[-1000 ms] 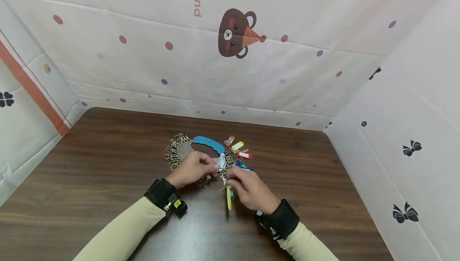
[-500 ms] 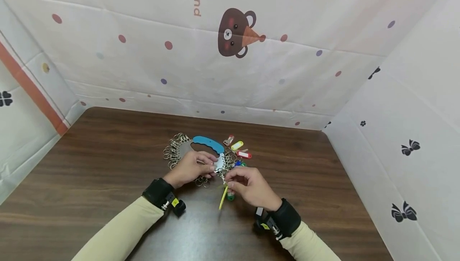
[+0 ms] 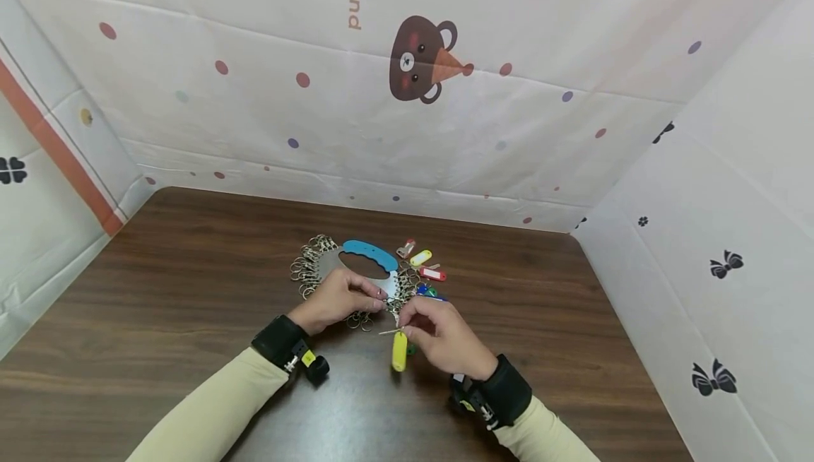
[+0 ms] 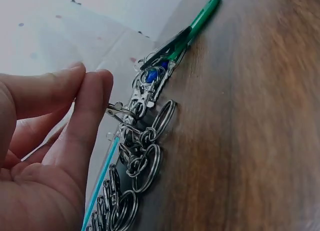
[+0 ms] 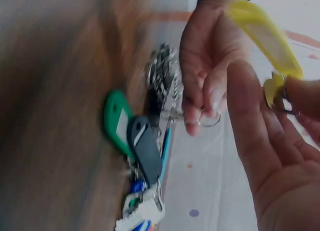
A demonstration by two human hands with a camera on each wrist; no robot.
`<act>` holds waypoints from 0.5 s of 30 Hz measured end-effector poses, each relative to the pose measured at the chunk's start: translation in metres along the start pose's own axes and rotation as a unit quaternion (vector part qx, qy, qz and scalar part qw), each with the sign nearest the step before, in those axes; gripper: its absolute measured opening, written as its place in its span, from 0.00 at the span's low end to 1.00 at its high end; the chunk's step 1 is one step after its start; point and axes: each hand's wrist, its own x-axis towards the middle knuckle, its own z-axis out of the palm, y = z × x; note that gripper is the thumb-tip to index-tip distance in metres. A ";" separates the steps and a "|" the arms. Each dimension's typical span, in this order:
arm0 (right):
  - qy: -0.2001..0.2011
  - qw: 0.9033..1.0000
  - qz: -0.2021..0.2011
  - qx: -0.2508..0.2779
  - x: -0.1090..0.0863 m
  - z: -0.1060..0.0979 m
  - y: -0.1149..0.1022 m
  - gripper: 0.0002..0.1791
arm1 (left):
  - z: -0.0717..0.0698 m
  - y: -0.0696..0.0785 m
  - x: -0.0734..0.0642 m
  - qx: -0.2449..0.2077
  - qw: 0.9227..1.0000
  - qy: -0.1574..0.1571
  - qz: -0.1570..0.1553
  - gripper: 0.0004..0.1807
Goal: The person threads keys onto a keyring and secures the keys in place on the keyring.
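Observation:
Above the table hangs a yellow key tag (image 3: 399, 351) with a key (image 3: 387, 332) on its ring; my right hand (image 3: 448, 335) pinches it by the ring end. The tag also appears in the right wrist view, top right. Over the front edge of a metal key holder, my left hand (image 3: 338, 301) pinches a small clasp (image 4: 120, 110) between thumb and index finger. A key ring (image 5: 211, 121) dangles from that clasp in the right wrist view. The holder has a blue grip (image 3: 370, 253), and many clasps with rings line its curved edge.
Right of the holder lie a red key tag (image 3: 433, 274), another yellow tag (image 3: 420, 258) and blue and green ones. A green tag (image 5: 116, 122) and a dark tag (image 5: 146, 150) hang near the holder's front right. Patterned white sheets stand behind and beside the brown table (image 3: 210, 257).
The yellow tag has swung from edge-on to facing the head camera, and its key now points left. My left hand stays almost in place.

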 end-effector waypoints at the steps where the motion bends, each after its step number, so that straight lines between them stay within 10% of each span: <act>1: 0.001 1.000 0.000 0.019 0.000 0.000 0.000 0.09 | 0.000 0.000 0.000 -0.001 1.000 -0.001 -0.003 0.08; 15: 0.034 0.969 -0.020 0.244 -0.002 0.001 -0.006 0.05 | 0.001 -0.002 -0.001 0.002 1.000 -0.005 0.015 0.08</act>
